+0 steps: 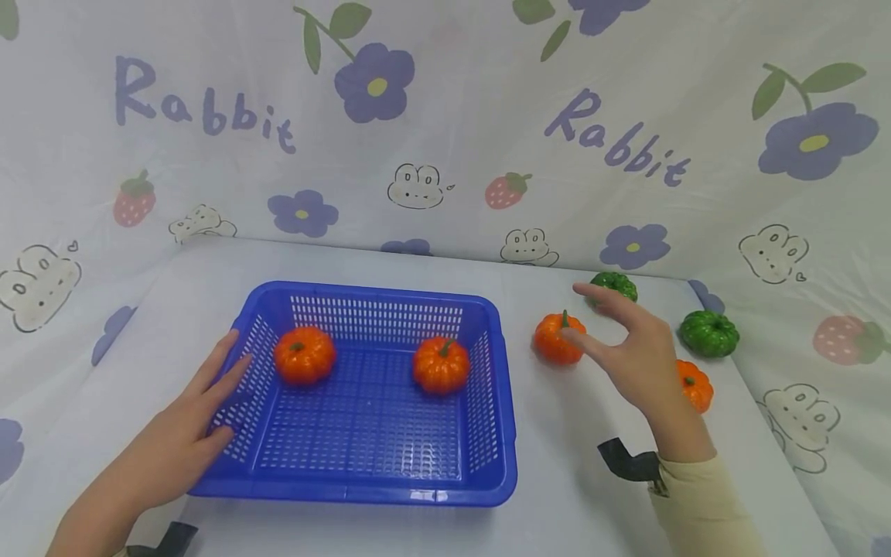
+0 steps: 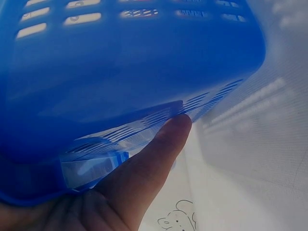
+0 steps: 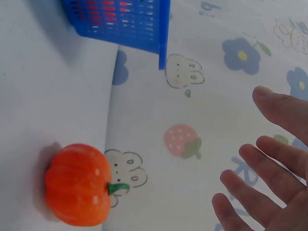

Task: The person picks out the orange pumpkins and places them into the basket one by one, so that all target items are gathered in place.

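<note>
White rabbit-print cloth [image 1: 445, 93] backs the white tabletop [image 1: 557, 495]. I see the right hand [image 1: 647, 356] spread and empty, near the glossy orange ribbed pumpkin [image 1: 552, 342] right of the blue perforated plastic basket [image 1: 355, 493]; the left hand [image 1: 174, 433] rests straight-fingered against the basket's left side. A clumsy thumb could, I judge, roll that pumpkin into the shiny green pumpkin [image 1: 617, 283] on the far side; pressing too hard on the left could shift the basket.
</note>
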`<state>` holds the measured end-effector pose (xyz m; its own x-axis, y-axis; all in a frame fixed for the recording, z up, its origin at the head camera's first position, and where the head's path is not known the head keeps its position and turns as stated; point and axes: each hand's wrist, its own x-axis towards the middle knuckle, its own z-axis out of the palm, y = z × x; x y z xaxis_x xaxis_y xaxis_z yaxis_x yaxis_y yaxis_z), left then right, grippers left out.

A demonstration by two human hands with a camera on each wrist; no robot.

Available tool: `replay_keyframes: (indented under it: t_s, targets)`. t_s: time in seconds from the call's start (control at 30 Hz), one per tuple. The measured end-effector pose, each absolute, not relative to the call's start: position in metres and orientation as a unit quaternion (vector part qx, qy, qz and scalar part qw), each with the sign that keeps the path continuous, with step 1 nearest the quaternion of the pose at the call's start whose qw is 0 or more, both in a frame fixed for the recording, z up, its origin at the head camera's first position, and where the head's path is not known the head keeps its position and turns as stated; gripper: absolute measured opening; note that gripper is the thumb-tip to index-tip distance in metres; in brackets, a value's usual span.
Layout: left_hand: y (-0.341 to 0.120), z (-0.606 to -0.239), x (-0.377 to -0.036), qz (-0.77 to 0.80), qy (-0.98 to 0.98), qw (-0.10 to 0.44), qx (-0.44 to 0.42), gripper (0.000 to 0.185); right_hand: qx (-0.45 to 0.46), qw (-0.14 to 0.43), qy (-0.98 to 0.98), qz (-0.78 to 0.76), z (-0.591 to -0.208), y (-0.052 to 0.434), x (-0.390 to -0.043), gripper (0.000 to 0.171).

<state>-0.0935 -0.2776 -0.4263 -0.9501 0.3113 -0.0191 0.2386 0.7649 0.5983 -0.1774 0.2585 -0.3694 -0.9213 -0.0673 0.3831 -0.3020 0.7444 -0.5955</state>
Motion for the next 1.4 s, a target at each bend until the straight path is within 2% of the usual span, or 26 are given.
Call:
replay_keyframes:
  t_s: [0.7, 1.4]
  targets:
    - [-0.277, -0.427, -0.092, 0.314, 0.936, 0.052, 0.151, 0.082, 0.056, 0.148, -0.920, 0.360, -0.383, 0.289, -0.179, 0.065]
    - [-0.278, -0.427, -0.093, 0.319, 0.934, 0.050, 0.153, 0.082, 0.043, 0.074, -0.914, 0.396, -0.414, 0.305, -0.200, 0.077]
